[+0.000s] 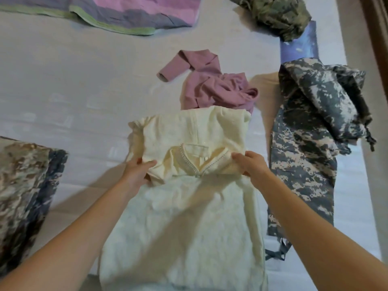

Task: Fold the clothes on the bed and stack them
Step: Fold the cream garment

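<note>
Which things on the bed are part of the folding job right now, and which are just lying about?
In the job:
- cream top, gripped at the shoulders by the left hand and right hand
- crumpled mauve top
- camouflage trousers
- camouflage jacket
- folded camouflage piece

Lying about:
- striped blanket
- blue printed item

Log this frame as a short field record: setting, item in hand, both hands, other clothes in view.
setting: bed with pale cover
item in hand: cream garment, neckline end lifted
left hand: gripping one shoulder
right hand: gripping the other shoulder
unfolded: mauve top; grey camouflage garment
far edge: striped pink cloth; green camouflage garment
near left: camouflage garment
</note>
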A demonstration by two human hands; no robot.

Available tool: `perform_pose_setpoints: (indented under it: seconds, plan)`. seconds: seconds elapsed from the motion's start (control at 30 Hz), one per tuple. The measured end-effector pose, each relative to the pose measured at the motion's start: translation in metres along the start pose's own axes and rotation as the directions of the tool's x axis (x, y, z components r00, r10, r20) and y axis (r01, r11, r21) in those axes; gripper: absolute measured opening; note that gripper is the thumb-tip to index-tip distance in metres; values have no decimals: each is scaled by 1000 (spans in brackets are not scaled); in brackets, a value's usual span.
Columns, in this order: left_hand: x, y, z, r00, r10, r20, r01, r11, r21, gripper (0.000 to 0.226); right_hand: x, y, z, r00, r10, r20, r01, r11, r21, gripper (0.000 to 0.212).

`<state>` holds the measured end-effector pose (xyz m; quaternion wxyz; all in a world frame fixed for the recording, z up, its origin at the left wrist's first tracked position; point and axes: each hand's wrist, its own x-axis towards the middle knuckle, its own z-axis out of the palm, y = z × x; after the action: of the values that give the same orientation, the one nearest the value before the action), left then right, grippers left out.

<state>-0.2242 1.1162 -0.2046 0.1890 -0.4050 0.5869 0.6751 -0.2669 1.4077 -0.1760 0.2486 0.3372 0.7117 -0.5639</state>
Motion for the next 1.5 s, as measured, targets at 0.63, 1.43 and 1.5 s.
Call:
perform_pose_setpoints:
  seconds: [0.63, 1.43, 1.5]
  plan:
    - [1, -15, -41, 994, -26, 106, 6, 983, 184, 33, 7, 50, -23, 970, 46, 237, -41, 999, -29, 40]
    - [50, 110, -9, 995, 78, 56, -79, 997, 22, 9, 57, -81, -23, 998, -39, 41, 30, 981, 193, 19]
    - [56, 110, -11, 997, -5, 75, -5, 992, 129, 10, 61, -85, -20, 1000, 1, 24, -4, 991, 135, 33]
